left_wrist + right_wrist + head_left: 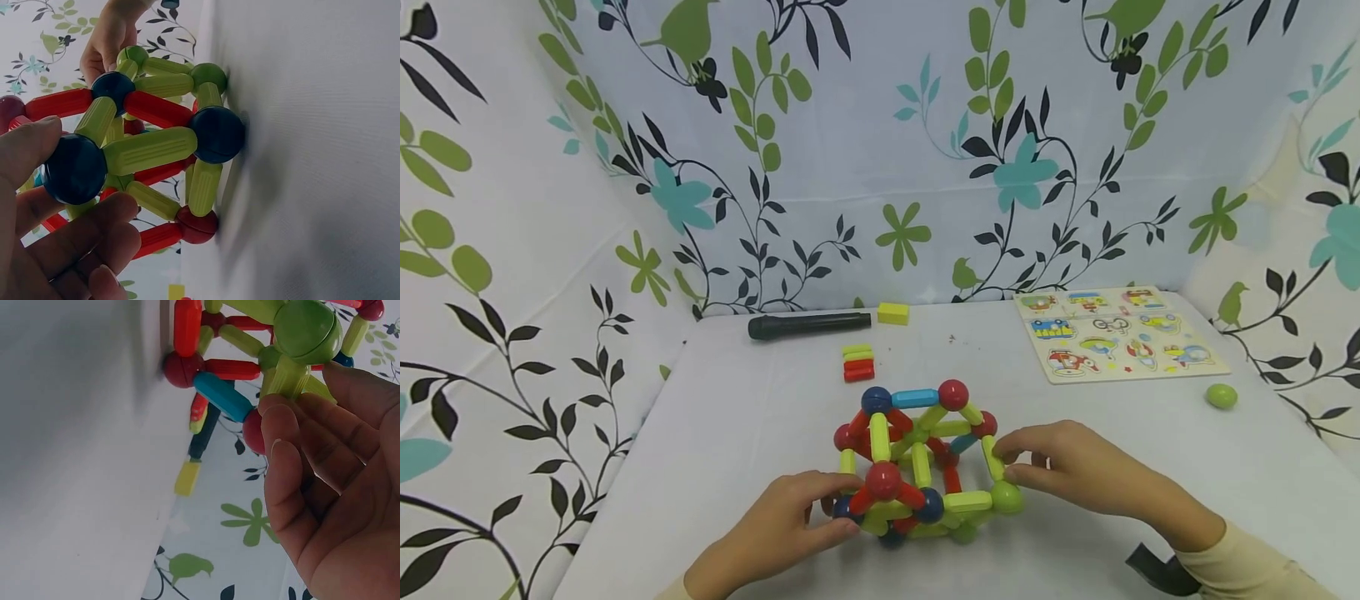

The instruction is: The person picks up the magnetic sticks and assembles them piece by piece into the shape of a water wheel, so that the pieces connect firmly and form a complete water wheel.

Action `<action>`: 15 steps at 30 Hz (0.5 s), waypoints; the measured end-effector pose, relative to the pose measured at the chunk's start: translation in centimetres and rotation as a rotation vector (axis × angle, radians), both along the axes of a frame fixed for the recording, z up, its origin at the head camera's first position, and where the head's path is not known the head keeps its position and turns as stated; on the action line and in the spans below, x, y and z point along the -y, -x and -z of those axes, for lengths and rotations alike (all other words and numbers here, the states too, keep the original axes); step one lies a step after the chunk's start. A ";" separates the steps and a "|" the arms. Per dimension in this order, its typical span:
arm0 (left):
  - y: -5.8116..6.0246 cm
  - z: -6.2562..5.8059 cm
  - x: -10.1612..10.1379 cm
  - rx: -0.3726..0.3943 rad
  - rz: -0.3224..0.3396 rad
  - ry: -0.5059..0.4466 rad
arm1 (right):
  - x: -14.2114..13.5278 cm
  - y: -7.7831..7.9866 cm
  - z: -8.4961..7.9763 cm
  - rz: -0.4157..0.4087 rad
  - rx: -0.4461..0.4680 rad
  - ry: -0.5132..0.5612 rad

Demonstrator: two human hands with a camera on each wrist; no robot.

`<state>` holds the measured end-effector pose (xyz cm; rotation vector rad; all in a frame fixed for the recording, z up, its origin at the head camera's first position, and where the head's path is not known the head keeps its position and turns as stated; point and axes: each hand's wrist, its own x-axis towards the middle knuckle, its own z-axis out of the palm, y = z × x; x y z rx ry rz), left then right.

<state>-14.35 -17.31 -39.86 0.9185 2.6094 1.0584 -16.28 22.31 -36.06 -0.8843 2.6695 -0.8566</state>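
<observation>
A cage-like structure of magnetic rods and balls (967, 502) in red, green and blue stands on the white-covered table in the head view. At its near left corner my left hand (778, 521) pinches a dark blue ball (75, 170), thumb on one side and fingers on the other. Over on the right side, my right hand (1075, 467) holds a light green rod (289, 378) between thumb and fingertips. That rod runs into a larger green ball (306, 331). A red ball (253, 431) is partly hidden behind the right fingers.
Behind the structure lie several loose red and green rods (858, 367), a black microphone (808, 325) and a yellow block (892, 313). A picture puzzle board (1123, 336) lies at the back right, with a loose green ball (1221, 396) near it. Patterned cloth hangs behind.
</observation>
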 end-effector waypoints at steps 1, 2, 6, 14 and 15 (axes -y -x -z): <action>-0.1 0.0 0.2 0.007 -0.005 -0.004 | 0.2 0.1 0.0 -0.008 -0.002 0.001; -0.2 0.0 0.3 0.014 -0.010 -0.007 | 0.3 0.1 0.0 -0.016 -0.003 0.003; -0.3 0.1 0.4 0.026 -0.017 -0.018 | 0.5 0.6 -0.1 -0.047 -0.014 -0.004; -0.5 0.2 0.3 0.044 -0.032 -0.035 | 0.0 4.6 -1.0 -0.018 -0.096 0.038; -0.5 0.2 0.3 0.046 -0.032 -0.036 | 0.1 5.7 -1.0 -0.011 -0.116 0.036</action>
